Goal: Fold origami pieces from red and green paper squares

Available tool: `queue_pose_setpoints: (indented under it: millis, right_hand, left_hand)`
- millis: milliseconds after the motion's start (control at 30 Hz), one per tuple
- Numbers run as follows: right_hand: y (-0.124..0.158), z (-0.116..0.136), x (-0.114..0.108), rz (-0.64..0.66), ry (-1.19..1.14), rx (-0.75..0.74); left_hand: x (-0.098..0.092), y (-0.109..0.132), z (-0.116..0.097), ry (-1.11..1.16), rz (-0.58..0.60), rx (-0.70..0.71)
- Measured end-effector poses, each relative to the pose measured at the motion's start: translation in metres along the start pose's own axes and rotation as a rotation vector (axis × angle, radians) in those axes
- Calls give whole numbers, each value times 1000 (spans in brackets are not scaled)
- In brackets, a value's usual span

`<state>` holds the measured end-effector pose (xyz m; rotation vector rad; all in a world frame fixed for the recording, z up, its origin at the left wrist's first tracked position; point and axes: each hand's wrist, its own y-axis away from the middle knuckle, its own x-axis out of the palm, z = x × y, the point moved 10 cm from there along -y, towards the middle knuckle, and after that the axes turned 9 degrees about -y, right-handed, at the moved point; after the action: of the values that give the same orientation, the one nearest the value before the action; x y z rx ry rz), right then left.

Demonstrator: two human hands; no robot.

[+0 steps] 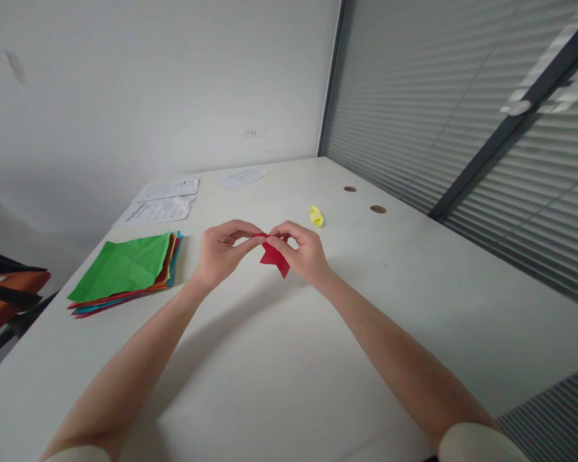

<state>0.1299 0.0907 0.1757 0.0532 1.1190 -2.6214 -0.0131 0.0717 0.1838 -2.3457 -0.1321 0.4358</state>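
Observation:
Both my hands meet above the middle of the white table [279, 359]. My left hand [221, 250] and my right hand [301, 251] pinch a small folded piece of red paper [272, 258] between their fingertips, held just over the tabletop. A corner of the red paper points down below my right hand. To the left lies a stack of coloured paper sheets [125, 269] with a creased green sheet on top. A small yellow folded paper object [316, 216] rests on the table beyond my right hand.
Printed white sheets [164, 200] lie at the far left of the table, another sheet [243, 176] near the wall. Two round cable holes [378, 209] sit at the far right. A glass wall with blinds runs along the right. An orange and black object [7, 292] stands left of the table.

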Motion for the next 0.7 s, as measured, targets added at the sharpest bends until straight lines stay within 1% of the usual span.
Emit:
queue_pose_setpoints:
  millis: [100, 167, 267, 400, 467, 567, 633, 700]
  right_hand:
    - [-1, -4, 5, 63, -19, 21]
    - [0, -2, 7, 92, -42, -8]
    - [0, 2, 7, 84, -88, -62]
    - [1, 3, 6, 66, -117, -68]
    - [1, 4, 6, 70, -141, -74]
    - [0, 6, 10, 115, -202, -75]
    - [0, 3, 11, 128, -233, -43]
    - [1, 1, 10, 114, -247, -7]
  left_hand:
    - [-4, 2, -3, -75, -25, 48]
    - [-5, 3, -6, -112, -43, 73]
    - [-6, 4, -9, -106, -59, 74]
    - [-7, 3, -14, -114, -64, 88]
    - [-7, 2, -20, -128, -58, 118]
    - [-6, 3, -30, -149, -28, 165]
    - [-6, 3, -34, -163, -5, 181]
    - [-7, 3, -37, -153, 0, 178]
